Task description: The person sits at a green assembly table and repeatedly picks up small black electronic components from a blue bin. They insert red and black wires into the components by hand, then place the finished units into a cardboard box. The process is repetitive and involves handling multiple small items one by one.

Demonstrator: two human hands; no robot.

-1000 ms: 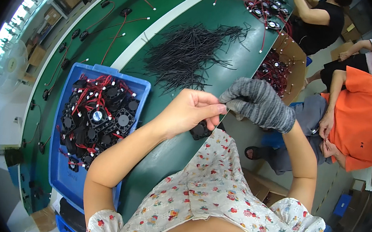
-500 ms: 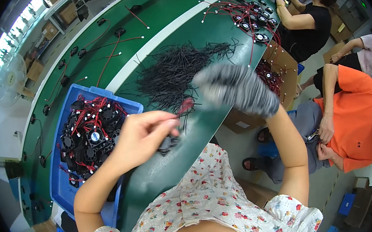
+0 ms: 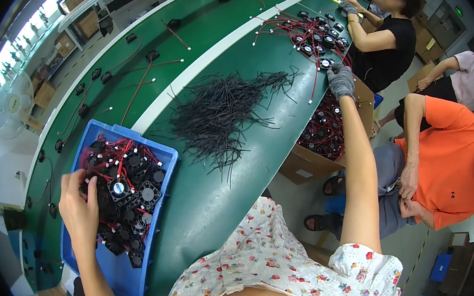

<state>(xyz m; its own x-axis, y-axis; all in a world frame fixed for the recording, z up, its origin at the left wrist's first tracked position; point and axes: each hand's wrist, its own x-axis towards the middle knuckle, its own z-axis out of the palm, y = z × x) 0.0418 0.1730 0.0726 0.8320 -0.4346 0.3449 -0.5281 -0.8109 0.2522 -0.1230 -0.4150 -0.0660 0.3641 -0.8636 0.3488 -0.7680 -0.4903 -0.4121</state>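
Note:
My left hand (image 3: 79,206), bare, is over the blue bin (image 3: 163,198) at the left. Its thumb and fingers close around a small black fan (image 3: 100,191), partly hidden by the hand, with a blurred red wire above it. Black fans with red wires and white plugs fill much of the bin. My right hand (image 3: 342,81), in a grey knitted glove, reaches to the far right edge of the bench. Its fingers are bent onto the edge of a round black fan (image 3: 325,64), the nearest of a pile of fans (image 3: 318,35) with long red wires.
A heap of thin black ties (image 3: 218,111) lies mid-bench. Beyond a white rail (image 3: 182,67), spaced fans lie on a green belt (image 3: 111,77). A cardboard box (image 3: 304,164) of wired fans stands beside the bench. Several people sit at the right, one in an orange shirt (image 3: 450,153).
My left hand has carried a fan with bundled red wire from mid-bench leftward into the blue bin. My gloved right hand has moved from the black ties away to the fan pile.

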